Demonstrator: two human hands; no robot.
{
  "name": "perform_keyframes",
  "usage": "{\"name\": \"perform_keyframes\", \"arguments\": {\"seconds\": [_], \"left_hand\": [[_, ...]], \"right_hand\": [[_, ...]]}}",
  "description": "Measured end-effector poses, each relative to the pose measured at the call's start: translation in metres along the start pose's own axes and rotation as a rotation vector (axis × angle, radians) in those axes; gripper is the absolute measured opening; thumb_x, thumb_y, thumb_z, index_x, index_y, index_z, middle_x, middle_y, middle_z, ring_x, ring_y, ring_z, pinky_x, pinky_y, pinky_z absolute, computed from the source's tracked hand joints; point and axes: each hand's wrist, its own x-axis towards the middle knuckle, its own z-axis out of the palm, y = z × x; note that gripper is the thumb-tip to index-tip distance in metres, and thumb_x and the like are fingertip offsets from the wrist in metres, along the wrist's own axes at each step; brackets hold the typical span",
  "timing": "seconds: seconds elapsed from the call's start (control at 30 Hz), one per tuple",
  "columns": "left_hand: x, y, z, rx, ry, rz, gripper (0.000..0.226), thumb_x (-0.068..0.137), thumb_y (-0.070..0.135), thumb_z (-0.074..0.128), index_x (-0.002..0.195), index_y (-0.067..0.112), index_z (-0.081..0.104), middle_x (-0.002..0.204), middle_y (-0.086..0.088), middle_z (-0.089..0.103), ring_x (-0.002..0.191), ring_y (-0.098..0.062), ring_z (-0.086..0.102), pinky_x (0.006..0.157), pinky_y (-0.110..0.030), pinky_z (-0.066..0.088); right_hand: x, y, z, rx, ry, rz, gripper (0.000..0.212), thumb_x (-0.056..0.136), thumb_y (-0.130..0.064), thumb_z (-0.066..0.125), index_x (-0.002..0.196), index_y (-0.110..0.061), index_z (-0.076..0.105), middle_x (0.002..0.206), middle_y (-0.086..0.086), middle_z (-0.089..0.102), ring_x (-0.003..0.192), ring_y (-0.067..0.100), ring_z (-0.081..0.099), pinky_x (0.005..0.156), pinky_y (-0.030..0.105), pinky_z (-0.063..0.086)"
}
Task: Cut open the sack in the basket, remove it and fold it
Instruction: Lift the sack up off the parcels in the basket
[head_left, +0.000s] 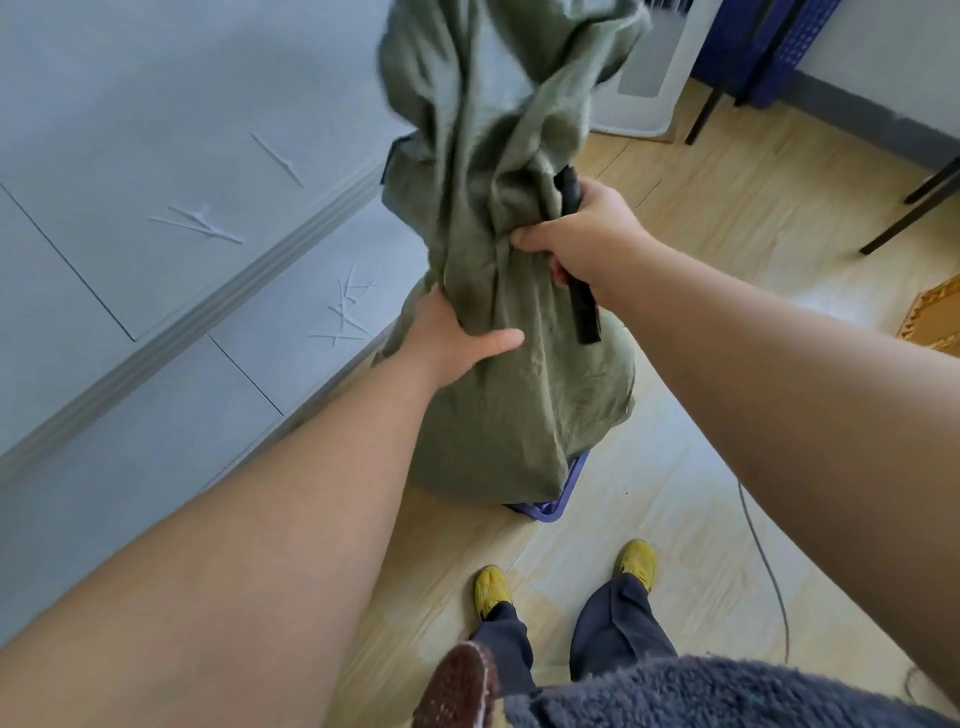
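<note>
Hanging upright through the frame centre, the olive-green woven fabric sack (498, 291) runs its long axis vertically, top blurred at the upper edge, bottom hem low over the purple plastic basket (550, 506) on the pale wood-plank floor (701, 467). Cannot tell if the hem touches the basket rim or has cleared it. Left hand (457, 332) grips a bunch of cloth at mid-height, thumb lying across the front, fingers hidden behind the folds. Right hand (582, 234) sits a little higher and to the right, fist closed on a gather of the sack together with a black bar-shaped tool (579, 260), probably the cutter, which sticks out above and below the fist. Both hands sit on the near face, level with the sack's middle; the left is lower and nearer the basket. Judgement: removal step, nearly done; next the sack needs lifting clear, then laying flat for folding. Grey panelled wall (156, 208) fills the left of the frame; yellow shoes (636, 561) at bottom centre.
</note>
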Motion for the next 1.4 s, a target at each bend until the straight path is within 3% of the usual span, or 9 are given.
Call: {"name": "perform_keyframes", "arguments": {"seconds": [0.07, 0.2, 0.33, 0.7, 0.8, 0.9, 1.07, 1.3, 1.4], "left_hand": [[-0.001, 0.004, 0.016, -0.15, 0.067, -0.052, 0.103, 0.053, 0.062, 0.084, 0.139, 0.021, 0.043, 0.133, 0.007, 0.052, 0.122, -0.004, 0.051, 0.106, -0.028, 0.042], [-0.001, 0.019, 0.038, -0.486, 0.236, -0.199, 0.026, 0.085, 0.035, 0.071, 0.104, 0.02, 0.063, 0.09, 0.012, 0.065, 0.075, 0.002, 0.06, 0.074, -0.018, 0.045], [0.016, 0.014, 0.049, -0.606, 0.376, -0.477, 0.051, 0.089, 0.048, 0.059, 0.126, 0.013, 0.058, 0.12, -0.005, 0.063, 0.103, -0.026, 0.058, 0.088, -0.033, 0.045], [0.046, 0.002, 0.101, -1.396, 0.733, -0.876, 0.026, 0.093, 0.033, 0.053, 0.115, 0.018, 0.053, 0.118, -0.005, 0.061, 0.102, -0.028, 0.06, 0.095, -0.043, 0.05], [0.058, 0.006, 0.116, -1.538, 0.705, -0.803, 0.033, 0.097, 0.034, 0.049, 0.125, 0.018, 0.058, 0.123, -0.005, 0.064, 0.099, -0.024, 0.063, 0.085, -0.039, 0.052], [0.06, 0.003, 0.121, -1.471, 0.666, -0.589, 0.052, 0.085, 0.054, 0.063, 0.121, 0.016, 0.06, 0.118, -0.005, 0.068, 0.098, -0.019, 0.067, 0.082, -0.036, 0.055], [0.027, -0.045, 0.142, -0.591, 0.331, -0.498, 0.098, 0.04, 0.064, 0.086, 0.125, 0.024, 0.059, 0.117, 0.011, 0.069, 0.111, -0.008, 0.062, 0.103, -0.034, 0.046], [0.043, -0.067, 0.179, -0.92, 0.591, -0.708, 0.054, 0.07, 0.036, 0.082, 0.118, 0.019, 0.064, 0.114, 0.004, 0.069, 0.107, -0.015, 0.063, 0.091, -0.031, 0.046], [0.059, -0.075, 0.174, -1.055, 0.81, -0.89, 0.049, 0.075, 0.04, 0.074, 0.117, 0.018, 0.06, 0.115, -0.004, 0.067, 0.098, -0.023, 0.064, 0.091, -0.04, 0.05]], "right_hand": [[-0.003, -0.005, 0.004, -0.054, -0.111, 0.005, 0.035, 0.072, -0.01, 0.081, 0.102, -0.019, 0.064, 0.07, -0.005, 0.062, 0.049, 0.008, 0.054, 0.046, 0.022, 0.045], [0.003, 0.002, 0.0, 0.091, -0.275, 0.034, 0.033, 0.075, -0.009, 0.081, 0.098, -0.018, 0.06, 0.067, -0.003, 0.063, 0.043, 0.007, 0.049, 0.046, 0.023, 0.044], [0.023, 0.033, -0.026, 0.115, -0.202, 0.041, 0.068, 0.076, -0.019, 0.082, 0.136, -0.016, 0.048, 0.117, 0.004, 0.062, 0.046, 0.007, 0.045, 0.047, 0.022, 0.046], [0.091, 0.167, -0.075, -0.381, -0.373, 0.181, 0.095, 0.064, -0.034, 0.089, 0.144, -0.028, 0.039, 0.121, -0.005, 0.049, 0.082, 0.018, 0.064, 0.074, 0.036, 0.059], [0.112, 0.185, -0.068, -0.319, -0.441, 0.204, 0.068, 0.069, -0.027, 0.087, 0.128, -0.023, 0.053, 0.104, -0.004, 0.057, 0.074, 0.015, 0.061, 0.058, 0.028, 0.053], [0.116, 0.194, -0.041, -0.218, -0.424, 0.228, 0.022, 0.084, -0.024, 0.072, 0.101, -0.015, 0.061, 0.065, 0.0, 0.051, 0.047, 0.015, 0.047, 0.047, 0.025, 0.042], [0.093, 0.197, 0.001, -0.135, -0.571, 0.269, 0.014, 0.089, -0.023, 0.064, 0.096, -0.014, 0.057, 0.062, 0.002, 0.051, 0.043, 0.013, 0.046, 0.048, 0.023, 0.042], [0.103, 0.211, -0.018, -0.075, -0.823, 0.299, 0.014, 0.086, -0.024, 0.072, 0.086, -0.016, 0.061, 0.062, 0.0, 0.047, 0.046, 0.012, 0.043, 0.044, 0.023, 0.04], [0.111, 0.229, -0.028, 0.046, -0.571, 0.324, 0.016, 0.086, -0.036, 0.071, 0.097, -0.025, 0.067, 0.069, -0.004, 0.056, 0.046, 0.012, 0.046, 0.05, 0.026, 0.044]]}}
